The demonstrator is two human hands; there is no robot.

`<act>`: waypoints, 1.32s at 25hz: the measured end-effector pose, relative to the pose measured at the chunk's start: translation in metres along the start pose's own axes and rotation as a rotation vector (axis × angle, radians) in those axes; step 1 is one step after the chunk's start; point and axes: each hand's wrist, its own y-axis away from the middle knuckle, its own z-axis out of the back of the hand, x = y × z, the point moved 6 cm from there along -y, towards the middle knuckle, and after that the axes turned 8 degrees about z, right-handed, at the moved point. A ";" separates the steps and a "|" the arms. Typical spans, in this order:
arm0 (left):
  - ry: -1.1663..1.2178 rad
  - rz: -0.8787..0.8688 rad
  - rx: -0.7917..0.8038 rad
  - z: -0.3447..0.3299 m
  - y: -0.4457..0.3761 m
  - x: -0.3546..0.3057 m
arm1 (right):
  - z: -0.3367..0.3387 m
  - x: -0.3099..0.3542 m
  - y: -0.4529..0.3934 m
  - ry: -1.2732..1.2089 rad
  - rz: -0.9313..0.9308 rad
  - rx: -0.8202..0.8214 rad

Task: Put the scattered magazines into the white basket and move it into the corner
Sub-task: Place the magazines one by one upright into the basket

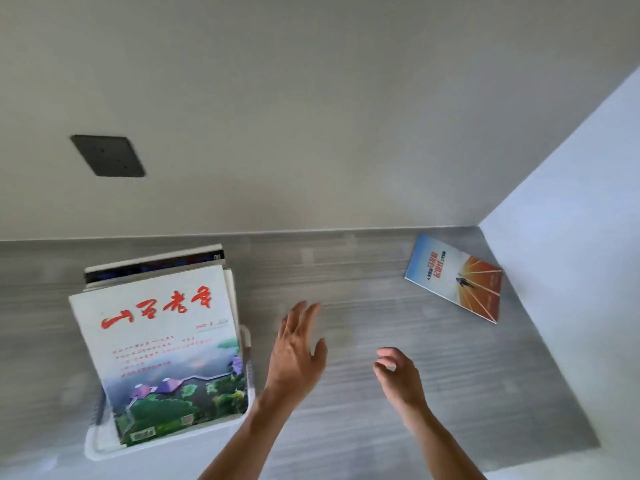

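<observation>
A white basket (104, 445) stands at the left on the grey surface, mostly hidden under a stack of magazines. The top magazine (159, 341) has a white cover with red characters and a green landscape picture. One blue and orange magazine (457, 277) lies flat at the far right, close to the corner. My left hand (298, 351) hovers just right of the basket, fingers spread, holding nothing. My right hand (398, 375) hangs in the middle of the surface with fingers loosely curled and apart, empty, well short of the blue and orange magazine.
A grey wall runs along the back with a dark square socket plate (109, 155) at the upper left. A pale side wall (571, 237) closes the right side, forming a corner with the back wall behind the lone magazine.
</observation>
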 end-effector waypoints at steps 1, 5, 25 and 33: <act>-0.004 0.012 0.023 -0.024 -0.008 -0.009 | 0.024 -0.007 -0.017 0.061 0.028 0.011; -0.078 0.097 0.086 -0.115 -0.038 -0.043 | 0.110 -0.032 -0.101 0.250 0.155 0.027; -0.331 0.328 0.348 -0.247 -0.048 -0.061 | 0.076 -0.071 -0.079 0.734 0.735 0.607; -0.272 0.439 0.444 -0.242 -0.028 -0.040 | 0.115 -0.079 -0.145 0.751 0.274 0.162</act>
